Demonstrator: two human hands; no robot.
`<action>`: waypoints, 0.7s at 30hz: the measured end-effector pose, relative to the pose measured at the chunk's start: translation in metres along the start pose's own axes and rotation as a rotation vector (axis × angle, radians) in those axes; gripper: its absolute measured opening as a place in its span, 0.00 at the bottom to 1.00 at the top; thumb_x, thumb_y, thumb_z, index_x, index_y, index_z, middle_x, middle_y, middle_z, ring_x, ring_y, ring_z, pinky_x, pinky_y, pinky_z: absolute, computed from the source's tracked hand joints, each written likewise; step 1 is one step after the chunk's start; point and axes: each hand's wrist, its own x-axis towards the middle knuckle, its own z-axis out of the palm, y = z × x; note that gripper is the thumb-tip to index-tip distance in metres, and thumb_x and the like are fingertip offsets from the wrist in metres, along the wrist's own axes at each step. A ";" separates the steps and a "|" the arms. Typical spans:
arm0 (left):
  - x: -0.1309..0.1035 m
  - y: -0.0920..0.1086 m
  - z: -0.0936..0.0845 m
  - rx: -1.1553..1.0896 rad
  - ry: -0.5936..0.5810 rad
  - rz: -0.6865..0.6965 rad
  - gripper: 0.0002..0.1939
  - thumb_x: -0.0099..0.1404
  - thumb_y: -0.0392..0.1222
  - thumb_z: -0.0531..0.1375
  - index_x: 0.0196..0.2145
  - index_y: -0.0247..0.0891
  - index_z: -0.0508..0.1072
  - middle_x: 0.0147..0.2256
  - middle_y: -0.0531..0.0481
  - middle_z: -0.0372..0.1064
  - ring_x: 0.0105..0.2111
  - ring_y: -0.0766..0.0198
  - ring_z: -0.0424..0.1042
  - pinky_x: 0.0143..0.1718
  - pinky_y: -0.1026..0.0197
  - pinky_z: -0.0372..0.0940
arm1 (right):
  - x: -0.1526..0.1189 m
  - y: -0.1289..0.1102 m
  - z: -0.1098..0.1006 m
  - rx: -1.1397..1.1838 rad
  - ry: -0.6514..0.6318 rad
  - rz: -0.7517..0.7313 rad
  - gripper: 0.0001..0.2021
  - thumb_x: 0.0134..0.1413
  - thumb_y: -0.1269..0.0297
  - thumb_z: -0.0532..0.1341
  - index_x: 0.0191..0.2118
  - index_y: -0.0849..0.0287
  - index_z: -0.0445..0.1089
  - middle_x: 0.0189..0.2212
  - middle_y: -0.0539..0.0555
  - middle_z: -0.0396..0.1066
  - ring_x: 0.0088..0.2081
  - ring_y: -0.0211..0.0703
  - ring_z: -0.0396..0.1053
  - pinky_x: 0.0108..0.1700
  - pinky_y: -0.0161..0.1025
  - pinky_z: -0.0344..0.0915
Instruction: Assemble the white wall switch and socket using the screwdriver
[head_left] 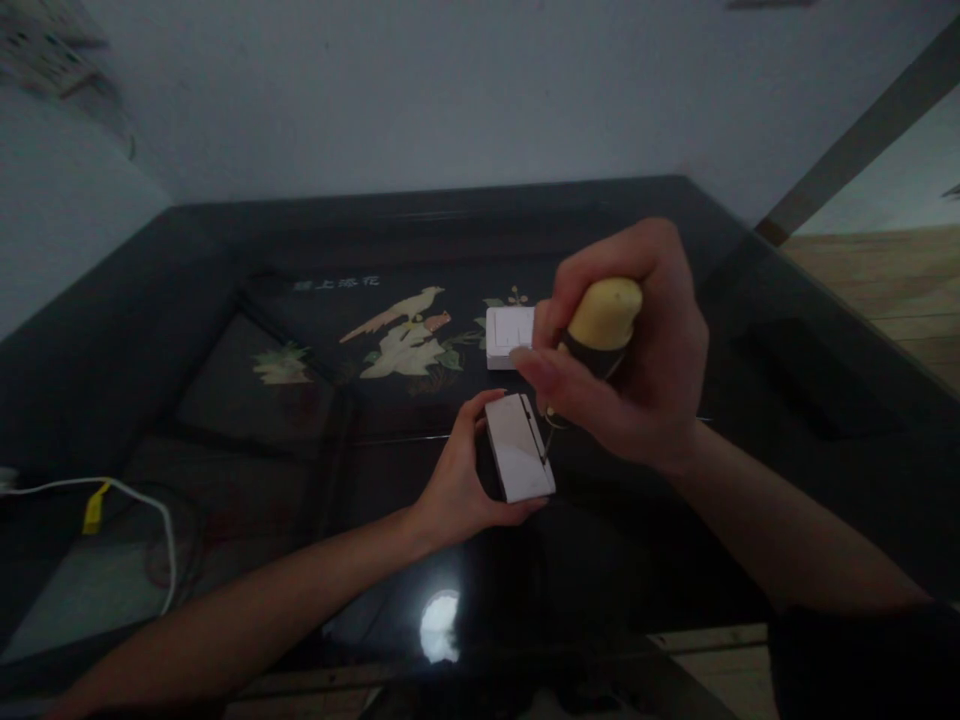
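Observation:
My left hand [461, 490] grips a white rectangular box-like piece [517, 450] by its two ends, thumb at the near end and fingers at the far end. A dark slot runs along the piece's right side. In my right hand [652, 370] is a screwdriver [606, 315] with a yellow and black handle, fingers wrapped round it. Its thin shaft points down, and the tip is at or close to the slotted side; contact is hard to make out. Behind, a white switch-like block [508, 337] lies on the table, partly hidden by my right hand.
The glossy black table [360, 480] bears a bird-and-flower picture [405, 345]. A white cable [142, 490] with a yellow tag [94, 508] curves at the left. A dark flat object [806, 375] lies at the right. A pale wall [420, 100] stands behind.

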 end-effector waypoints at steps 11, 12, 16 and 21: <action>0.001 -0.006 -0.006 0.172 -0.024 0.145 0.47 0.47 0.44 0.73 0.62 0.49 0.56 0.57 0.44 0.58 0.57 0.45 0.61 0.58 0.40 0.61 | -0.009 -0.011 -0.020 -0.172 -0.073 -0.039 0.14 0.53 0.68 0.66 0.42 0.52 0.61 0.37 0.45 0.68 0.32 0.32 0.71 0.34 0.31 0.69; 0.001 -0.006 -0.006 0.173 -0.021 0.145 0.47 0.47 0.44 0.73 0.61 0.49 0.57 0.57 0.44 0.58 0.57 0.45 0.61 0.58 0.39 0.61 | -0.009 -0.010 -0.020 -0.155 -0.067 -0.038 0.14 0.52 0.69 0.66 0.42 0.52 0.62 0.37 0.45 0.68 0.30 0.31 0.70 0.32 0.30 0.69; 0.002 -0.002 -0.007 0.183 -0.027 0.099 0.46 0.45 0.46 0.74 0.60 0.48 0.60 0.56 0.43 0.60 0.56 0.43 0.63 0.57 0.37 0.62 | -0.005 -0.009 -0.017 -0.009 -0.130 -0.039 0.13 0.50 0.70 0.65 0.38 0.52 0.62 0.37 0.45 0.70 0.23 0.29 0.65 0.23 0.29 0.65; 0.001 0.000 -0.009 0.171 -0.046 -0.035 0.46 0.42 0.45 0.75 0.58 0.50 0.62 0.57 0.46 0.62 0.57 0.41 0.63 0.56 0.36 0.63 | -0.002 -0.015 -0.014 -0.068 -0.317 -0.026 0.11 0.49 0.71 0.66 0.30 0.53 0.61 0.21 0.42 0.66 0.21 0.32 0.68 0.24 0.31 0.63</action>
